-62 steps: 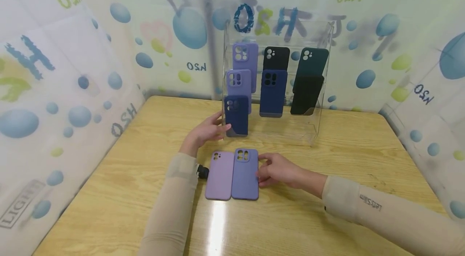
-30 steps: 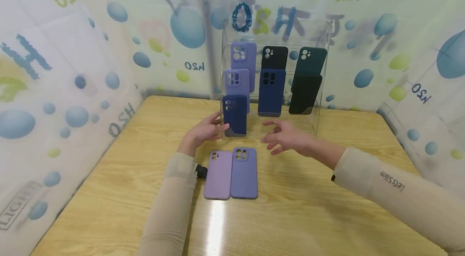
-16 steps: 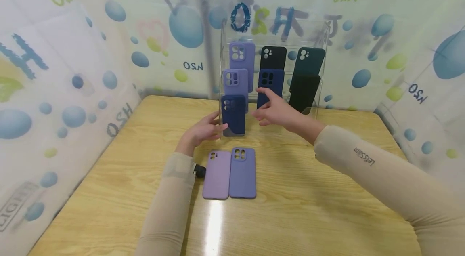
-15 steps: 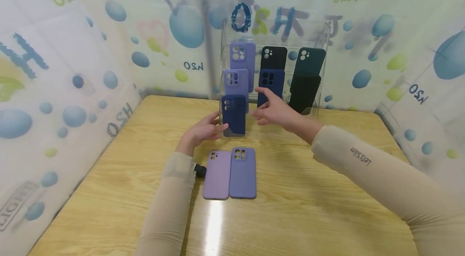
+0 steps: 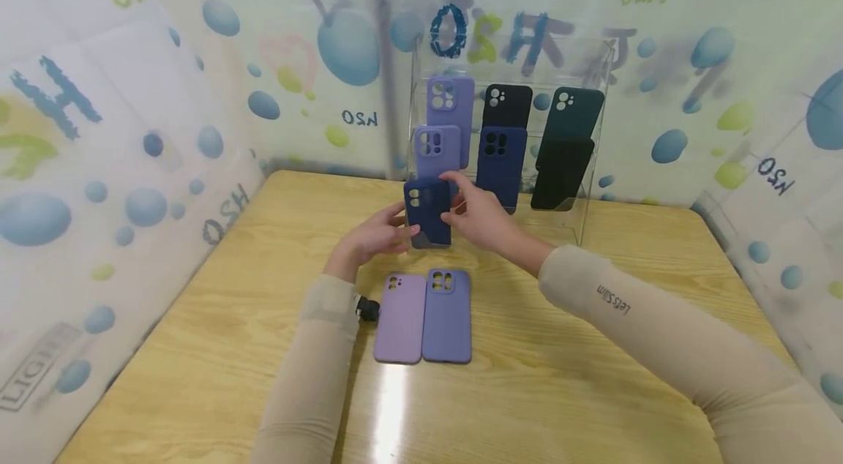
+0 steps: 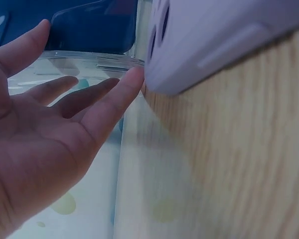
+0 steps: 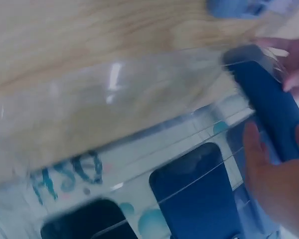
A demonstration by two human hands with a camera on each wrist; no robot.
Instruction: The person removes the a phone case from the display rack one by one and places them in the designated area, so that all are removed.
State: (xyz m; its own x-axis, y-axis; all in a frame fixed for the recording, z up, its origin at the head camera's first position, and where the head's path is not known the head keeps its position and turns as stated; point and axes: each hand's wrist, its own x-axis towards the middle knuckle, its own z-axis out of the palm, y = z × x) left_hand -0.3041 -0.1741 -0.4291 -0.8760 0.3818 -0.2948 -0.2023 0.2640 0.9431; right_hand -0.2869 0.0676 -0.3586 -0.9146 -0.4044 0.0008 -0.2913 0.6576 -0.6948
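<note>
At the front left of a clear acrylic display stand (image 5: 566,233) stands a navy phone case (image 5: 426,219), also seen as navy phone case (image 7: 269,99) in the right wrist view. My right hand (image 5: 484,219) pinches its upper right edge, thumb in front, index finger over the top; it leans left. My left hand (image 5: 375,233) touches the stand's lower left side with thumb and fingers spread and mostly straight. In the left wrist view, left hand (image 6: 55,124) shows an open palm. A lilac phone case (image 5: 400,321) and a periwinkle phone case (image 5: 448,321) lie side by side on the table.
The stand's tiers hold purple phone cases (image 5: 437,149) at left, a blue phone case (image 5: 502,175) before a black phone case (image 5: 507,105), and a black phone case (image 5: 563,175) before a dark green one (image 5: 569,116). A patterned backdrop (image 5: 296,47) rises behind the wooden table (image 5: 560,376).
My right hand has left the periwinkle case on the table, risen past the blue case and moved left onto the front navy case, which has tilted left. My left hand stays at the stand.
</note>
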